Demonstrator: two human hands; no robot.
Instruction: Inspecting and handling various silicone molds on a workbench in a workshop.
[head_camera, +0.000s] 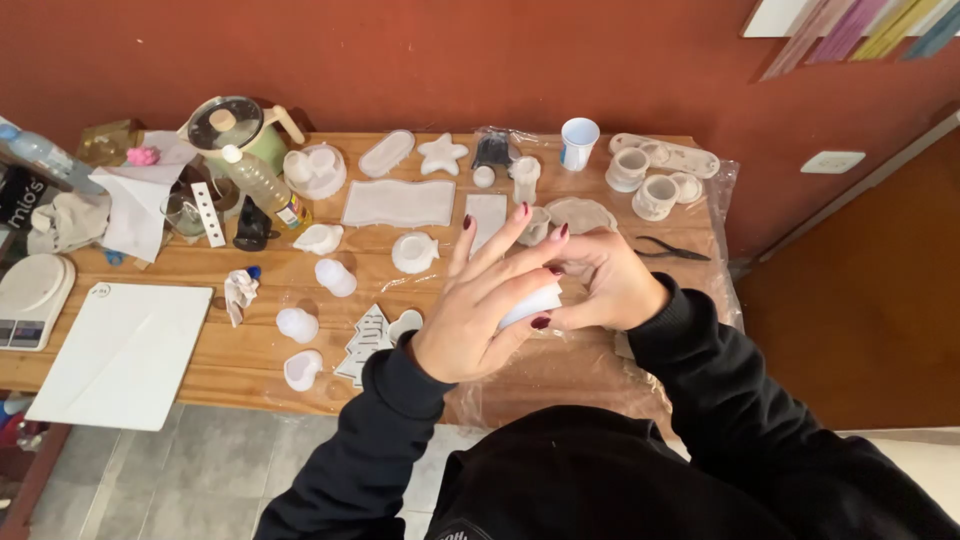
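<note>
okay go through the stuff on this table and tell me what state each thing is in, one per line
left hand: fingers spread, pressed on the white mould
right hand: gripping the white mould
white mould: held between both hands
plastic bottle: capped, leaning
white cup: upright, open
pliers: lying flat, untouched
star mould: lying flat
</note>
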